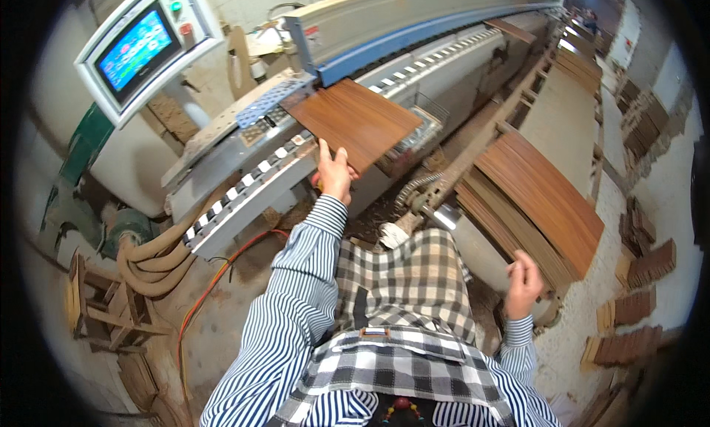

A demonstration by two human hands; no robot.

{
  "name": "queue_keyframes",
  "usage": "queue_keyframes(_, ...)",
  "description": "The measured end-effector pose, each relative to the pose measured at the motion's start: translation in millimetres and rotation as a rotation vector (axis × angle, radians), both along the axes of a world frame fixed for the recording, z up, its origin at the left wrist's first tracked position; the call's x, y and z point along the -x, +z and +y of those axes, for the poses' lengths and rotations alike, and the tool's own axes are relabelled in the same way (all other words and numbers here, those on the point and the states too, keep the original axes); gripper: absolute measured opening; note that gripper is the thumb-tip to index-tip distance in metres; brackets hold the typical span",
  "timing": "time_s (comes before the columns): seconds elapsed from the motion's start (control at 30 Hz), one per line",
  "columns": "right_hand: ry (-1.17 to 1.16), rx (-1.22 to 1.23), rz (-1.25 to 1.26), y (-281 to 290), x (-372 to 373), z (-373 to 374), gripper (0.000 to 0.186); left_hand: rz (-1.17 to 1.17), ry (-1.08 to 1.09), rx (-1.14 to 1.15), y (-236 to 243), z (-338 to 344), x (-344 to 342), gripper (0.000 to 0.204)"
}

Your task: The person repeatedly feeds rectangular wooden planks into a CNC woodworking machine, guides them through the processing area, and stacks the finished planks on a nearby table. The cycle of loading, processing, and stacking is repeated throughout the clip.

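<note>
A brown wood-grain panel [360, 120] lies flat across the machine's feed bed, one corner under the end of the long beam. My left hand [334, 177] reaches forward to the panel's near edge and holds it there, fingertips against the board; its underside is hidden. My right hand [523, 285] hovers low at the right, fingers loosely bent and apart, with nothing seen in it. Beside that hand is a stack of similar panels [543, 198], its top board showing brown wood grain and its sides layered edges.
A control screen [138, 50] stands at the upper left. The machine's long beam [414, 24] runs away to the far right, with a conveyor track [248, 190] below. An orange hose [214, 279] crosses the floor. Several strip piles [627, 346] line the right side.
</note>
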State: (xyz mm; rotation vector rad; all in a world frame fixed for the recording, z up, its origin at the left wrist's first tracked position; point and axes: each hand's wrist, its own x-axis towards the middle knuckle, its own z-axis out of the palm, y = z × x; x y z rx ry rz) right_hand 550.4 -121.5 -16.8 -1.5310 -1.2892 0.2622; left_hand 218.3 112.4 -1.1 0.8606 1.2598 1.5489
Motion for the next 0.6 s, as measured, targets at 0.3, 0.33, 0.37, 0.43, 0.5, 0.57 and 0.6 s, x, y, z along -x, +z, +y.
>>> queue_keyframes(0.3, -0.612, -0.14, -0.064, -3.4, -141.1, -18.1, 0.039, -0.017, -0.433, 0.026, -37.5, 18.9, -122.9, 0.046)
queue_keyframes(0.33, -0.53, -0.131, 0.212, -9.5, -147.9, -14.7, 0.046, 0.163, -0.543, 0.019, -34.9, 13.3, -147.2, 0.06)
queue_keyframes(0.37, -0.452, -0.135, 0.298, -8.5, -148.6, -14.0, 0.048, 0.328, -0.676, -0.117, -43.6, 15.8, -166.1, 0.073)
queue_keyframes(0.43, -0.298, -0.144, 0.475, -5.9, -147.2, -11.9, 0.05, 0.529, -0.764, -0.091, -41.4, 15.7, -190.8, 0.08)
queue_keyframes(0.5, -0.274, -0.146, 0.443, -3.3, -147.3, -11.7, 0.049, 0.626, -0.767, -0.023, -36.3, 15.6, -201.8, 0.079)
queue_keyframes(0.57, -0.283, -0.15, 0.411, -9.9, -157.1, -16.1, 0.047, 0.674, -0.743, -0.061, -33.6, 8.1, -199.4, 0.077)
queue_keyframes(0.6, -0.304, -0.161, 0.443, -6.3, -156.5, -19.3, 0.044, 0.697, -0.726, -0.082, -31.8, 2.5, -195.6, 0.076)
